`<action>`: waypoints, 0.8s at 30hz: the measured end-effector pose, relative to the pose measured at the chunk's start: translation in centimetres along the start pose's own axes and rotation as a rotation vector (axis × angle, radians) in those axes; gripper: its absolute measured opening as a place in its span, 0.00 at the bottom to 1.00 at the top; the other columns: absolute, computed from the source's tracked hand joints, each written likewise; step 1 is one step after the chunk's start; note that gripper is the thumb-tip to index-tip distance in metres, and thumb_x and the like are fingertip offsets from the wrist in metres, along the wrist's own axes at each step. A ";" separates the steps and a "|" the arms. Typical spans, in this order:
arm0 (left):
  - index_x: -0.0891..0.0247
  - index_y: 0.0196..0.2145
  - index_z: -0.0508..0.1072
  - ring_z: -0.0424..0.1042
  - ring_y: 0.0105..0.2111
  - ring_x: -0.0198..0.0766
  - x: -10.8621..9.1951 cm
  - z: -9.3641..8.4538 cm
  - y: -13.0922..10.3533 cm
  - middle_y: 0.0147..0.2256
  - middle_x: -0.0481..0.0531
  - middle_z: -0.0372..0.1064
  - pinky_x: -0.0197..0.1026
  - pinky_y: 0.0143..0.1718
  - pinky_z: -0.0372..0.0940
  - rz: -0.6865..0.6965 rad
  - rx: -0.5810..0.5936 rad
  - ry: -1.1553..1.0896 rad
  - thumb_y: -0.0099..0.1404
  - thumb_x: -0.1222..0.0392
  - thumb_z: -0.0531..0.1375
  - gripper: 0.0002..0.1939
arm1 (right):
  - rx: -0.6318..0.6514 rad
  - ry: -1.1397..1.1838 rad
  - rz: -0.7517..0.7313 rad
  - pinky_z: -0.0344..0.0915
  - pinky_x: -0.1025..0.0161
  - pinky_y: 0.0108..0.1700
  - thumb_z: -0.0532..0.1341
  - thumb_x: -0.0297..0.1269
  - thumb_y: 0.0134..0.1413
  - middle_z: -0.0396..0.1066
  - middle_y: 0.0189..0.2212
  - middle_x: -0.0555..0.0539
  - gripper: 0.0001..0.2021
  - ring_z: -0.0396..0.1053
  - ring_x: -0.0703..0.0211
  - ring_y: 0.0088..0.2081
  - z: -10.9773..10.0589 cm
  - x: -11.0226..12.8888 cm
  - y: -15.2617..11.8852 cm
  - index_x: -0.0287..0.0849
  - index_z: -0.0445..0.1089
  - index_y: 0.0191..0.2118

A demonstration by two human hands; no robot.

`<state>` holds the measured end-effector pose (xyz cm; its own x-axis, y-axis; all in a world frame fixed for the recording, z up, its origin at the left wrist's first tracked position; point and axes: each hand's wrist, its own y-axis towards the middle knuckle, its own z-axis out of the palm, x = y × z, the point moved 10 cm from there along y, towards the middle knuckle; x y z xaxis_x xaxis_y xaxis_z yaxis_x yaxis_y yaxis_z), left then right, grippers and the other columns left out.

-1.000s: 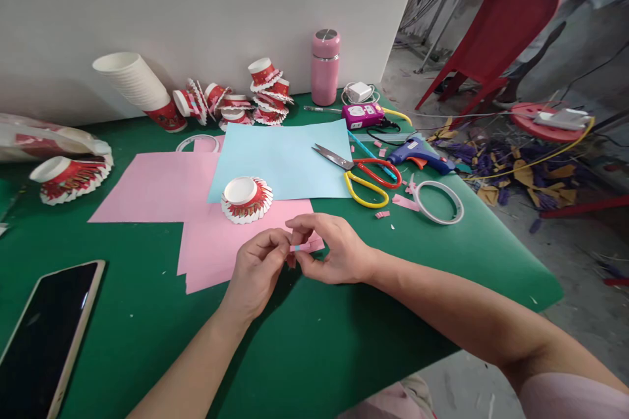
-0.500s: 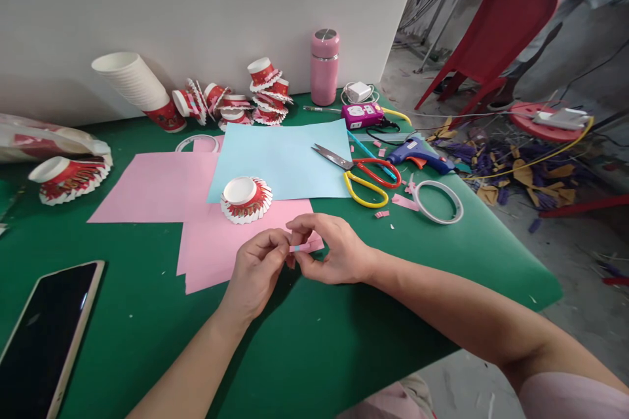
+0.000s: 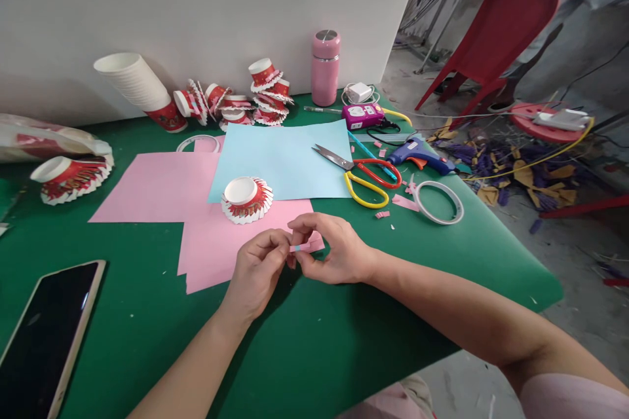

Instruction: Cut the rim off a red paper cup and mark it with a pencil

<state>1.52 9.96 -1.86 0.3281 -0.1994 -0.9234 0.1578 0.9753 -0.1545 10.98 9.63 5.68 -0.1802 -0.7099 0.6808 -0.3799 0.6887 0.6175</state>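
Observation:
Between my two hands is a small folded pink paper strip [image 3: 308,247] with a bit of light blue at its middle. My left hand [image 3: 260,268] pinches its left end between thumb and fingers. On its right side, my right hand [image 3: 334,250] grips the strip with thumb and bent fingers. Both hands are just above the green table [image 3: 314,353], at the near edge of pink paper sheets [image 3: 221,252]. Behind them a cut paper cup [image 3: 240,191] with a fringed white rim lies upside down, partly on a light blue sheet [image 3: 282,157].
Scissors [image 3: 363,177], a glue gun [image 3: 420,156] and a tape roll [image 3: 437,202] lie to the right among pink scraps. A phone [image 3: 44,334] is at the left. Stacked cups [image 3: 142,88], several fringed cups [image 3: 268,91] and a pink bottle [image 3: 325,69] stand along the wall.

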 end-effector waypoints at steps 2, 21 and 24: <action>0.63 0.19 0.68 0.62 0.25 0.31 0.0 0.0 0.0 0.23 0.45 0.63 0.33 0.25 0.59 -0.001 0.000 -0.009 0.54 0.65 0.60 0.08 | 0.001 0.000 0.003 0.67 0.68 0.31 0.55 0.27 0.42 0.69 0.27 0.49 0.17 0.68 0.65 0.27 0.0 0.0 0.0 0.41 0.60 0.42; 0.63 0.19 0.68 0.61 0.25 0.31 0.1 0.0 0.1 0.23 0.46 0.63 0.33 0.25 0.59 -0.002 0.010 -0.009 0.54 0.65 0.59 0.08 | 0.008 0.013 0.018 0.67 0.68 0.31 0.55 0.27 0.41 0.68 0.27 0.50 0.15 0.67 0.66 0.27 0.0 0.0 0.1 0.41 0.60 0.40; 0.63 0.19 0.67 0.61 0.24 0.30 0.1 0.0 0.1 0.23 0.45 0.62 0.33 0.25 0.59 -0.002 0.010 -0.014 0.54 0.66 0.59 0.08 | 0.012 0.008 0.017 0.67 0.69 0.31 0.55 0.27 0.41 0.68 0.27 0.50 0.15 0.67 0.66 0.27 0.1 0.0 0.1 0.42 0.60 0.40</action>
<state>1.62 10.03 -1.96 0.3409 -0.2029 -0.9179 0.1683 0.9738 -0.1528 10.88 9.66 5.74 -0.1795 -0.6969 0.6944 -0.3875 0.6989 0.6012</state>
